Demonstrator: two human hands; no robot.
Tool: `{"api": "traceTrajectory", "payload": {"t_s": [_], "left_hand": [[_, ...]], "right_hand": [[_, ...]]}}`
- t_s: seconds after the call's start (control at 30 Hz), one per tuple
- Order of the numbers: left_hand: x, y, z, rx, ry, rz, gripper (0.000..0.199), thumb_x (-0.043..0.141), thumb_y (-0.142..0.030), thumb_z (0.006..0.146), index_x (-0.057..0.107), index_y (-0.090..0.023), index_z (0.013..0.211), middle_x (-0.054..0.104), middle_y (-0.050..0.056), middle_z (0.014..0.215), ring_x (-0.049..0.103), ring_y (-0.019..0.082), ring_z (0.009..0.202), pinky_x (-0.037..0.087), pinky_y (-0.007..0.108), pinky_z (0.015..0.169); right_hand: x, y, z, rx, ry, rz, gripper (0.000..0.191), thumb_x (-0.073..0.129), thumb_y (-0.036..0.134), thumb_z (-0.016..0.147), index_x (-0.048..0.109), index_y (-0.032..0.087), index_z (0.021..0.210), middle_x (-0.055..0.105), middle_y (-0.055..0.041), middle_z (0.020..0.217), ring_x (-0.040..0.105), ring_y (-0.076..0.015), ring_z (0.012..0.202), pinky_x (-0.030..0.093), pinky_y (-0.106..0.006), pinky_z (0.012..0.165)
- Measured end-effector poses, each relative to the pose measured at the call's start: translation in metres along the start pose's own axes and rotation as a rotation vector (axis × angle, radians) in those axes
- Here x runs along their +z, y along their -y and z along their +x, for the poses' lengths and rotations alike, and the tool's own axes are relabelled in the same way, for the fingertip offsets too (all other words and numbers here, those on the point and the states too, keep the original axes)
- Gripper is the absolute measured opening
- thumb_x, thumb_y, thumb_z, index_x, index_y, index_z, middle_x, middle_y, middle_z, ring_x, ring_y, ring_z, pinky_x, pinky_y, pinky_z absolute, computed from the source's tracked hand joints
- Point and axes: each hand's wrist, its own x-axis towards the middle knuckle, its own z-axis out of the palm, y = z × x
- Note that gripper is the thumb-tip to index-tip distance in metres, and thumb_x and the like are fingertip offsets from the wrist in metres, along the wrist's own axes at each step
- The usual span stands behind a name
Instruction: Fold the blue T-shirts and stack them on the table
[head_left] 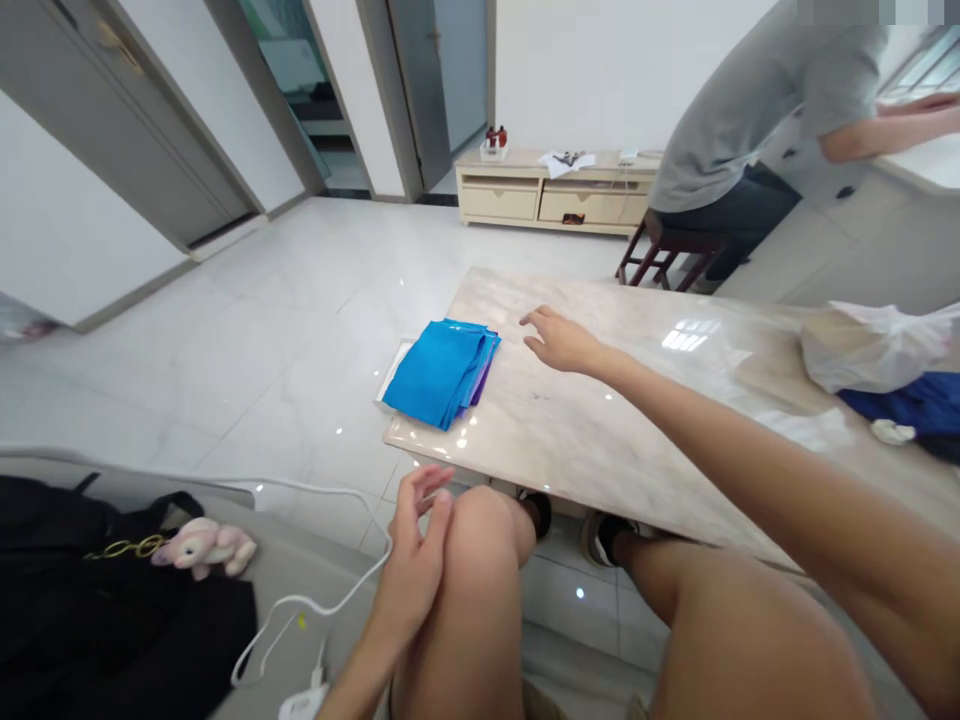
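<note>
Though empty — both hands point(559, 340) point(416, 555) near the blue sheets point(435, 375).

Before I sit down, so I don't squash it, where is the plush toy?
In the head view, the plush toy is at lower left, by the black fabric, left of the left hand.

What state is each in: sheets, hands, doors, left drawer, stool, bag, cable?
Blue sheets: stacked, edges uneven
Left hand: empty, fingers loosely bent
Right hand: empty, fingers apart
Leftmost door: shut
Middle door: open
Left drawer: shut
Stool: upright, occupied
Plastic bag: filled, contents unclear
White cable: loose, uncoiled
</note>
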Motion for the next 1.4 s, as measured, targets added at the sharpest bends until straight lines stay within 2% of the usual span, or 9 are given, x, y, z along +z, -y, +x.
{"api": "traceTrajectory", "payload": {"t_s": [0.2,0.3,0.43,0.53,0.63,0.77,0.97,1.17,1.4], "left_hand": [[0.011,-0.036,-0.048,0.493,0.177,0.433,0.039,0.051,-0.027,0.109,0.069,-0.027,0.144,0.064,0.01,0.16,0.055,0.03,0.153,0.047,0.055,0.128],[0.028,-0.039,-0.048,0.607,0.174,0.481,0.042,0.049,-0.026,0.109,0.068,-0.025,0.146,0.067,0.01,0.156,0.059,0.029,0.147,0.05,0.053,0.125],[0.05,-0.052,-0.059,0.632,0.207,0.445,0.04,0.05,-0.03,0.108,0.07,-0.025,0.143,0.069,0.01,0.152,0.058,0.031,0.146,0.044,0.055,0.128],[0.067,-0.069,-0.071,0.595,0.201,0.388,0.036,0.055,-0.033,0.104,0.075,-0.025,0.133,0.07,0.012,0.148,0.057,0.035,0.145,0.039,0.056,0.13],[0.078,-0.081,-0.079,0.571,0.173,0.351,0.035,0.056,-0.034,0.101,0.075,-0.023,0.129,0.07,0.016,0.147,0.055,0.038,0.146,0.036,0.057,0.131],[0.076,-0.083,-0.091,0.638,0.177,0.389,0.039,0.054,-0.036,0.102,0.074,-0.021,0.133,0.067,0.018,0.152,0.053,0.039,0.149,0.035,0.059,0.132],[0.058,-0.064,-0.116,0.77,0.163,0.465,0.056,0.058,-0.036,0.103,0.06,-0.02,0.157,0.05,0.017,0.172,0.038,0.04,0.165,0.029,0.06,0.137],[0.049,-0.038,-0.114,0.841,0.106,0.598,0.069,0.056,-0.032,0.106,0.041,-0.021,0.173,0.04,0.017,0.179,0.034,0.039,0.168,0.035,0.063,0.134],[0.046,-0.032,-0.096,0.822,0.128,0.598,0.078,0.059,-0.028,0.104,0.033,-0.037,0.177,0.046,0.008,0.177,0.04,0.035,0.166,0.043,0.061,0.132]], "right_hand": [[-0.014,-0.037,-0.199,0.277,-0.039,0.554,0.043,0.058,0.055,0.105,0.079,0.019,0.116,0.083,-0.0131,0.115,0.077,-0.03,0.111,0.057,-0.046,0.108],[-0.001,-0.018,-0.285,0.362,-0.075,0.782,0.056,0.056,0.069,0.103,0.082,0.021,0.114,0.084,-0.0132,0.118,0.076,-0.0336,0.12,0.053,-0.049,0.115],[0.019,0.031,-0.353,0.342,-0.171,0.722,0.053,0.046,0.06,0.108,0.083,0.022,0.109,0.082,-0.0113,0.119,0.074,-0.0317,0.12,0.05,-0.051,0.12],[0.027,0.074,-0.38,0.307,-0.372,0.385,0.051,0.042,0.043,0.109,0.074,0.016,0.137,0.073,-0.0177,0.143,0.064,-0.0314,0.138,0.044,-0.051,0.127],[0.039,0.112,-0.404,0.347,-0.387,0.016,0.062,0.049,0.034,0.108,0.054,0.011,0.165,0.044,-0.0215,0.175,0.033,-0.039,0.165,0.028,-0.06,0.135],[0.065,0.139,-0.436,0.376,-0.404,-0.187,0.072,0.055,0.031,0.106,0.04,0.014,0.174,0.026,-0.0166,0.185,0.011,-0.0423,0.172,0.022,-0.064,0.136],[0.095,0.148,-0.465,0.387,-0.513,-0.225,0.075,0.054,0.029,0.106,0.035,0.013,0.177,0.022,-0.0157,0.186,0.012,-0.0395,0.174,0.028,-0.063,0.135],[0.102,0.156,-0.461,0.332,-0.616,-0.245,0.095,0.056,0.024,0.102,0.007,0.014,0.182,0.026,-0.017,0.184,0.025,-0.0418,0.171,0.041,-0.065,0.129],[0.107,0.142,-0.445,0.313,-0.661,-0.231,0.1,0.064,0.028,0.096,0.015,0.015,0.182,0.035,-0.0176,0.18,0.042,-0.045,0.162,0.053,-0.065,0.12]]}}
